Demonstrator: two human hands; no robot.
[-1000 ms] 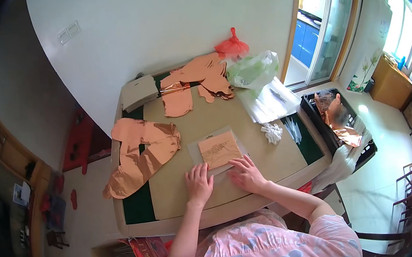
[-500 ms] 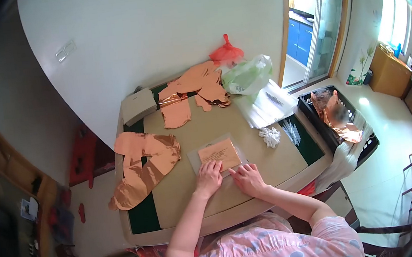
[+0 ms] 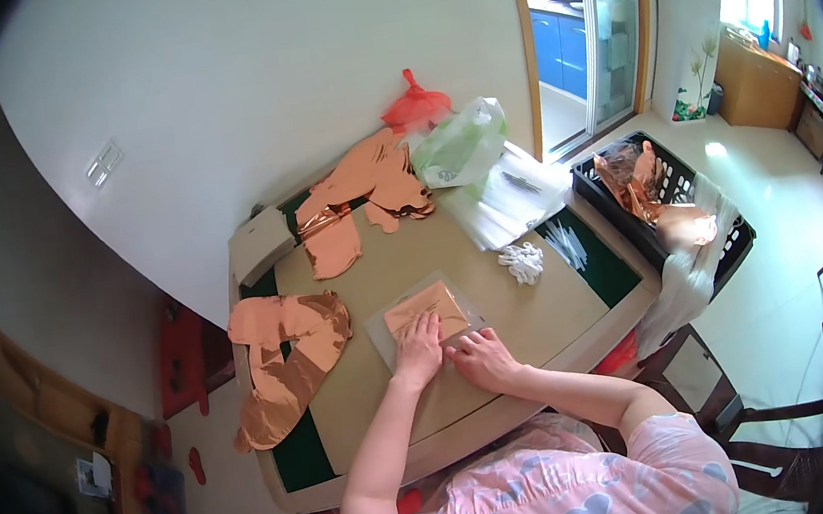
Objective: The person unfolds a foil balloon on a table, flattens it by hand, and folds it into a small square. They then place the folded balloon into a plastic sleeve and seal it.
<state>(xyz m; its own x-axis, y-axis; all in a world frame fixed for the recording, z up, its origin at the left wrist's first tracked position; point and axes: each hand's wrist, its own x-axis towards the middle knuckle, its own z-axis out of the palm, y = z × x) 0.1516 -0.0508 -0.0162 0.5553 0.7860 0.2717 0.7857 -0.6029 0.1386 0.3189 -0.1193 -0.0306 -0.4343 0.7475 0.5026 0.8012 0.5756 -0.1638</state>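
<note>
A folded copper-coloured foil piece (image 3: 417, 309) with creases or marks on it rests on a clear plastic sleeve (image 3: 379, 332) at the middle of the table. My left hand (image 3: 419, 348) lies on the foil's lower part, its fingers stretched flat. Close to its right, my right hand (image 3: 483, 361) touches the sleeve's lower edge, fingers slightly bent and apart. To the left lies a large copper foil shape (image 3: 316, 352). More foil shapes (image 3: 373, 176) are stacked toward the wall.
Along the back are a beige box (image 3: 262, 245), a red bag (image 3: 415, 106), a green-white bag (image 3: 465, 146) and clear sleeves (image 3: 506, 197). White string (image 3: 522, 263) and thin white sticks (image 3: 566, 244) lie right. A black crate (image 3: 618, 215) holding foil stands beyond the table's right edge.
The camera view has turned and shifted, so the table appears rotated. My left hand has moved further up over the foil, and my right hand sits closer to it.
</note>
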